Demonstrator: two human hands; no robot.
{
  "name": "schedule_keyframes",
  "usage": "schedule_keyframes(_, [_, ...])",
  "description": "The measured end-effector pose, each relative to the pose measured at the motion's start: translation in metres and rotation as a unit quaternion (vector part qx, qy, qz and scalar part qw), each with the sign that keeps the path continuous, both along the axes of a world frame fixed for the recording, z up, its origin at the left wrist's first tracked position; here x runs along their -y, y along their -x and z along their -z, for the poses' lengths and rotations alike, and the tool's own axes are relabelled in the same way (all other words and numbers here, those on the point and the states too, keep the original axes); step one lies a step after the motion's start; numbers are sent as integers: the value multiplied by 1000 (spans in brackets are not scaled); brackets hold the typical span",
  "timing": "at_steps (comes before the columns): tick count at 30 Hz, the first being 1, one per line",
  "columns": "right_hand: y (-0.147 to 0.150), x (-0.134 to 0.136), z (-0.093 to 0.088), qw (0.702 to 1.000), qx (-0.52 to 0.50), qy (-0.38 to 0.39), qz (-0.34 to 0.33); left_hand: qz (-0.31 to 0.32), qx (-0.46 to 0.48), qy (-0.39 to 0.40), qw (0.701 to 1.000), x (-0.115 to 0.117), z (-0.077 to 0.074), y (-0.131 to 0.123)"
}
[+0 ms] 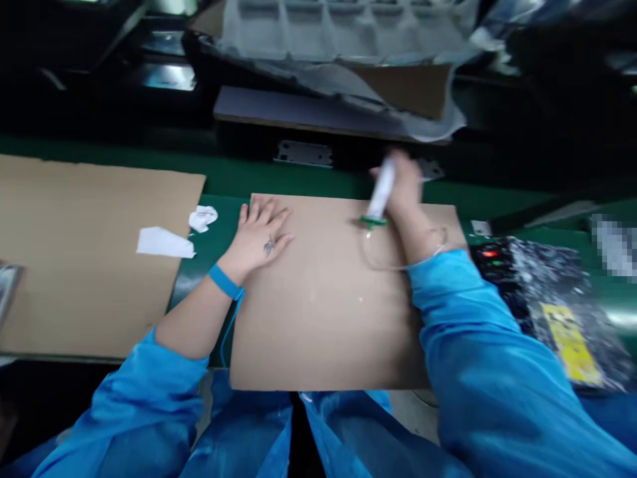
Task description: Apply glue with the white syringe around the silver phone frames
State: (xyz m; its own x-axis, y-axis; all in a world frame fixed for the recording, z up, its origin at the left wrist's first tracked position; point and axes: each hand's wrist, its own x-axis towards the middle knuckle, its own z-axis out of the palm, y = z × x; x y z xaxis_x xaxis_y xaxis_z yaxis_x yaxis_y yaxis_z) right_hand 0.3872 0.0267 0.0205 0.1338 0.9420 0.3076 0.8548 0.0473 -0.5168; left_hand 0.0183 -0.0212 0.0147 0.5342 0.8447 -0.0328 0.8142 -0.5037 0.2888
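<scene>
My left hand (263,232) lies flat with fingers spread on the upper left part of a brown cardboard sheet (318,318). A blue wrist strap with a cord is around that wrist. My right hand (405,182), blurred by motion, is closed on a white syringe-like tube (382,189) with a green end, held tilted over the sheet's far edge. From the green end a thin clear hose loops back to my right forearm. Beyond the sheet, a flat metal plate (303,154) lies in shadow, and another plate (430,169) is partly hidden behind my right hand.
A second cardboard sheet (89,259) lies at left, with a white paper scrap (165,241) and a crumpled tissue (203,218) at its edge. A black box with a yellow label (571,342) stands at right. A compartmented tray (328,30) overhangs the back on a shelf.
</scene>
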Motion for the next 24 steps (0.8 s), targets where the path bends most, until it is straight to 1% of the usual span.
schedule_keyframes(2, [33, -13, 7, 997, 16, 19, -76, 2, -18, 2, 1000, -4, -2, 1])
schedule_keyframes(4, [63, -36, 12, 986, 38, 24, -161, 4, -30, -2, 1000, -8, -4, 2])
schedule_keyframes(6, [83, -61, 12, 986, 46, 45, -154, 7, -37, -4, 999, -11, -5, 2])
schedule_keyframes(7, [88, -71, 11, 986, 49, 57, -147, 9, -40, -3, 999, -12, -5, 2])
schedule_keyframes(9, [87, -84, 10, 989, 50, 74, -122, 8, -44, 0, 999, -11, -6, 2])
schedule_keyframes(11, [76, -88, 11, 991, 41, 80, -96, 3, -49, 2, 999, -8, -6, 2])
schedule_keyframes(15, [54, -86, 17, 991, 7, 130, -34, 7, -54, 1, 999, -1, -7, 0])
schedule_keyframes(18, [54, -79, 14, 993, 12, 113, -11, 8, -40, 3, 999, 1, -6, 0])
schedule_keyframes(21, [59, -60, 7, 995, -8, 91, 24, -7, -22, 0, 1000, 4, -2, -1])
schedule_keyframes(24, [59, -29, 9, 987, -54, 98, 119, -7, -4, -8, 1000, 14, 4, -6])
